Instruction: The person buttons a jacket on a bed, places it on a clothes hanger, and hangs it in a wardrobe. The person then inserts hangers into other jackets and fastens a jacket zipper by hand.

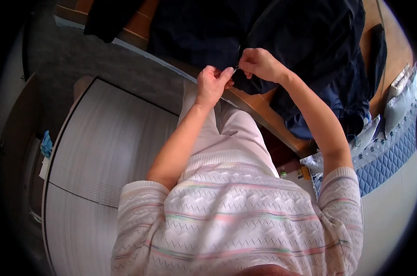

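Observation:
A dark navy jacket point(305, 41) lies spread over a wooden surface in front of me, its folds hanging over the near edge. My left hand point(213, 83) pinches at the jacket's lower front edge, thumb against fingertips. Close on its right, my right hand point(260, 63) is closed in a pinch too. Between the fingertips shows a small shiny piece point(236, 69), which looks like the end of a zipper. Fingers hide most of it.
The wooden surface point(291, 138) has a pale strip along its edge. A grey wood-grain panel point(107, 133) is at my left. At the right lie a blue quilted cloth point(385, 168) and pale cushions point(397, 110). A light blue crumpled item point(46, 144) sits far left.

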A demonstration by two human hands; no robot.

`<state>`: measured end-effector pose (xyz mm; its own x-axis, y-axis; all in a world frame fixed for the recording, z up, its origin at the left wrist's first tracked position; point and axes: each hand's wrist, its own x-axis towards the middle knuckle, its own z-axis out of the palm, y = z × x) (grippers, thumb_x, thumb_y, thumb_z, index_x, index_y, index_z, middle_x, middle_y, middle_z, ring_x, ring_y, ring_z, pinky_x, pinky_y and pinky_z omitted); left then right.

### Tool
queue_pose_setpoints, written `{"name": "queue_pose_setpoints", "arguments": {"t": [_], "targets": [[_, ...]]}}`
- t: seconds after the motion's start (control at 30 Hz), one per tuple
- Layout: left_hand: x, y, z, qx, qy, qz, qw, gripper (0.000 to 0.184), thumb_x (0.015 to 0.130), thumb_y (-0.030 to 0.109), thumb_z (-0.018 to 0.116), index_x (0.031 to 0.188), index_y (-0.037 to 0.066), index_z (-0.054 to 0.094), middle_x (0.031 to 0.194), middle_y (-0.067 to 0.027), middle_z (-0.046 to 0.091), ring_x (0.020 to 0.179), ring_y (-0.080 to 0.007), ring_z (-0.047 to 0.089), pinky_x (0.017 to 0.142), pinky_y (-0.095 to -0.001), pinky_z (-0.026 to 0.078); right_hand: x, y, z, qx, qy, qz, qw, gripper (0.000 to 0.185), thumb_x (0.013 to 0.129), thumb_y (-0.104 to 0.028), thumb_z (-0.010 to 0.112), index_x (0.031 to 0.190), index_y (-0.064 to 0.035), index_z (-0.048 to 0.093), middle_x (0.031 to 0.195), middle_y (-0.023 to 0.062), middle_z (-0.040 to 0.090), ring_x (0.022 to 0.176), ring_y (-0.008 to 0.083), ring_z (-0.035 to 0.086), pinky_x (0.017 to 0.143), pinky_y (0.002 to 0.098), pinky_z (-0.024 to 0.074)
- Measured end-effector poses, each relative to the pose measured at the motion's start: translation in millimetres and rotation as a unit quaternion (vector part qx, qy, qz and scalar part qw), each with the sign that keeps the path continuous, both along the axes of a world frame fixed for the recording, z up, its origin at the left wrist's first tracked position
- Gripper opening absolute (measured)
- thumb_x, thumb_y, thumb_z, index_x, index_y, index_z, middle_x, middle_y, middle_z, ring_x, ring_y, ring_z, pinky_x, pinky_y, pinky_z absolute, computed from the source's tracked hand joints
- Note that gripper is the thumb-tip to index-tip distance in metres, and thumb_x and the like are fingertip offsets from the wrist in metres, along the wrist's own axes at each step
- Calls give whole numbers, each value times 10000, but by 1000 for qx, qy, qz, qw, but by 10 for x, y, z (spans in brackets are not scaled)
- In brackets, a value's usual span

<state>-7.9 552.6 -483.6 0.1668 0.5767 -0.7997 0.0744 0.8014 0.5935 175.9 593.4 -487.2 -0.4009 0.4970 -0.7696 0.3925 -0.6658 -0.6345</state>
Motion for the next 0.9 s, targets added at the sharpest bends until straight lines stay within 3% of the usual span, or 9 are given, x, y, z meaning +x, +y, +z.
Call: {"name": "queue_pose_setpoints", "arguments": {"t": [0.07, 0.27, 0.37, 0.47, 0.57, 0.77, 0.9], "targets": [[29, -49, -68, -10, -51, 89, 995, 163, 831, 117, 641, 860, -18, 555, 755, -53, 622, 552, -103, 581, 490, -219, 472, -3, 22, -25, 2, 4, 10, 1000, 89, 827, -54, 561, 783, 22, 556, 681, 52, 585, 598, 122, 571, 581, 245, 485], [10, -65, -97, 41, -13, 56, 997, 106, 828, 84, 634, 831, -1, 570, 712, -45, 622, 535, -87, 560, 484, -218, 464, -32, 32, -110, 57, -14, 44, 997, 110, 812, -78, 583, 781, 27, 568, 660, 81, 609, 592, 143, 603, 573, 258, 496], [17, -18, -40, 154, 72, -17, 985, 117, 822, 79, 636, 783, -10, 571, 665, -48, 625, 523, -83, 555, 482, -228, 461, -43, 78, -131, 85, -30, 60, 994, 127, 808, -90, 592, 773, 30, 572, 646, 92, 615, 589, 154, 616, 565, 264, 500], [43, -57, -153, 151, 47, 47, 986, 131, 805, 73, 653, 768, -29, 579, 639, -55, 626, 518, -89, 558, 486, -239, 460, -59, 44, -148, 93, -34, 44, 994, 129, 809, -93, 597, 774, 29, 574, 650, 93, 615, 585, 152, 611, 565, 264, 499], [-68, 5, -88, 10, -12, 14, 1000, 183, 806, 129, 659, 758, -39, 605, 627, -56, 627, 513, -102, 561, 494, -255, 461, -55, -3, -59, 59, -26, 15, 998, 113, 811, -78, 589, 778, 26, 561, 647, 73, 596, 580, 137, 579, 575, 261, 481], [-113, 70, -82, 36, 25, -234, 971, 358, 865, 290, 610, 682, -17, 636, 628, -36, 628, 566, -78, 577, 536, -220, 464, -56, 17, 79, 117, -71, 60, 989, 98, 804, -76, 595, 790, 16, 564, 654, 83, 598, 583, 152, 576, 584, 267, 481], [-91, 26, -58, 21, 5, -178, 984, 358, 870, 291, 601, 686, -15, 630, 615, -32, 623, 535, -79, 563, 510, -228, 452, -63, -26, 104, 208, -99, 92, 969, 112, 796, -90, 614, 796, 12, 567, 692, 114, 627, 625, 198, 620, 610, 282, 497]]}}
